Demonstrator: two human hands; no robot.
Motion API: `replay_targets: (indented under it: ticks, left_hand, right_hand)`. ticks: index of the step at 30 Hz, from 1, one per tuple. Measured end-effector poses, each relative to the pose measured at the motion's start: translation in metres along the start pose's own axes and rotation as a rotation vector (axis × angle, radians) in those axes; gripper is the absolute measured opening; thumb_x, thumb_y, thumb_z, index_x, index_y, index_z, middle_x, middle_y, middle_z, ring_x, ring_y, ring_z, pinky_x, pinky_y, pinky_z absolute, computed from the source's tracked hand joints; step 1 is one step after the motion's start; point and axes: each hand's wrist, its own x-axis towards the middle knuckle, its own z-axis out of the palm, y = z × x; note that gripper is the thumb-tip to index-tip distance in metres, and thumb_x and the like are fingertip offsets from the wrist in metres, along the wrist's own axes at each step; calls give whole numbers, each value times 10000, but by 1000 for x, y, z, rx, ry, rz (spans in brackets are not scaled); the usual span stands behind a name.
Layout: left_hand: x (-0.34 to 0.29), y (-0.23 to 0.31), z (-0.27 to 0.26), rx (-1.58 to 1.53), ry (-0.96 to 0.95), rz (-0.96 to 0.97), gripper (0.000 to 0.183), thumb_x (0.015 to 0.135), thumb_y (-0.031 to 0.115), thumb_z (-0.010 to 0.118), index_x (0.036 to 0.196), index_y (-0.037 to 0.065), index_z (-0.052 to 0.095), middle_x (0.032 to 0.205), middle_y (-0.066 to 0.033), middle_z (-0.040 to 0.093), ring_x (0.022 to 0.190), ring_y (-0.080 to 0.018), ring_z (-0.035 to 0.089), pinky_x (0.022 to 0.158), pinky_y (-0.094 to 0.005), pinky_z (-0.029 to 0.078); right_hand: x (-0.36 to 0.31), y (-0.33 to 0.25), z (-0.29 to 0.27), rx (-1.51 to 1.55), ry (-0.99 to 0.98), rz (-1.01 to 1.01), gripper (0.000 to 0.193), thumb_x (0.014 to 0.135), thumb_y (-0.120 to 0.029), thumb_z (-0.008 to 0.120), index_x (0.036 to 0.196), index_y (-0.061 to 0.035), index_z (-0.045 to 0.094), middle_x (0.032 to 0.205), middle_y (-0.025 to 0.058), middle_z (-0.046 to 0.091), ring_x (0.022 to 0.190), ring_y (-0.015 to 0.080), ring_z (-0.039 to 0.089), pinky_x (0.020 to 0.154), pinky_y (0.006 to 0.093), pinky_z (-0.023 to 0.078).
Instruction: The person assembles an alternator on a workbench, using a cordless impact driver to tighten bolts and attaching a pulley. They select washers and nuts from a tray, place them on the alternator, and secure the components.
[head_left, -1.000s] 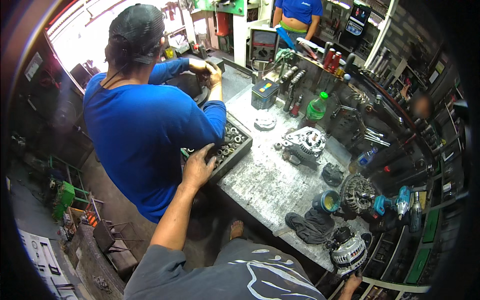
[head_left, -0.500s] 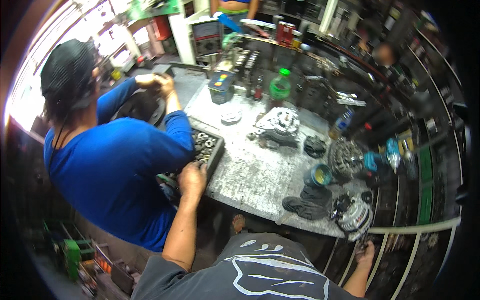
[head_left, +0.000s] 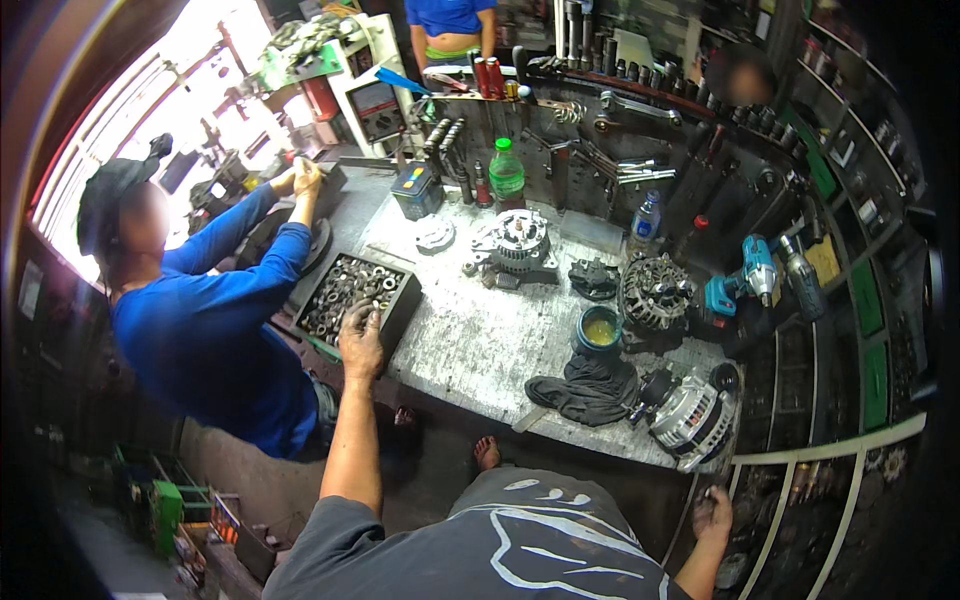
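My left hand [head_left: 361, 342] reaches over the near right corner of a dark tray [head_left: 402, 312] filled with metal nuts and rings [head_left: 345, 288]. Its fingers are bent together at the nuts; whether one is pinched there is hidden. Low at the right, my right hand [head_left: 713, 518] is held beside the bench's near edge, fingers curled round something small I cannot make out. Just beyond it an alternator [head_left: 690, 418] lies on the bench. A dark cloth [head_left: 590, 388] and a blue cup of yellowish stuff [head_left: 599, 328] are left of the alternator.
A co-worker in blue [head_left: 215, 340] stands at my left, both hands at the bench's far left. The metal bench [head_left: 460, 350] also bears an alternator housing [head_left: 517, 240], a stator [head_left: 657, 290], a green bottle [head_left: 506, 174] and a battery [head_left: 417, 190]. An impact wrench [head_left: 752, 272] is at the right.
The view has shifted, showing more of the tray. My left hand has gone from the tray's near edge onto the nuts. My right hand has drawn away from the alternator. The co-worker is more upright.
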Motion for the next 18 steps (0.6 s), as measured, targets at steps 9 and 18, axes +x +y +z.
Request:
replay_targets:
  ticks: [9, 18]
  left_hand:
    - [-119, 90, 46, -1225, 62, -354, 221, 1054, 141, 750, 1237, 29, 699, 1227, -101, 772, 1027, -208, 773, 941, -360, 643]
    - [-81, 37, -29, -795, 181, -468, 334, 1024, 56, 640, 1333, -55, 698, 1087, -112, 772, 902, -202, 768, 826, -320, 646]
  right_hand:
    - [1, -9, -39, -541, -170, 335, 204, 875, -167, 790, 1069, -106, 772, 818, 31, 707, 617, 196, 630, 507, 368, 492]
    - [26, 22, -33, -874, -351, 282, 432, 921, -292, 791, 1295, -78, 762, 1152, 57, 753, 970, 235, 699, 760, 404, 568]
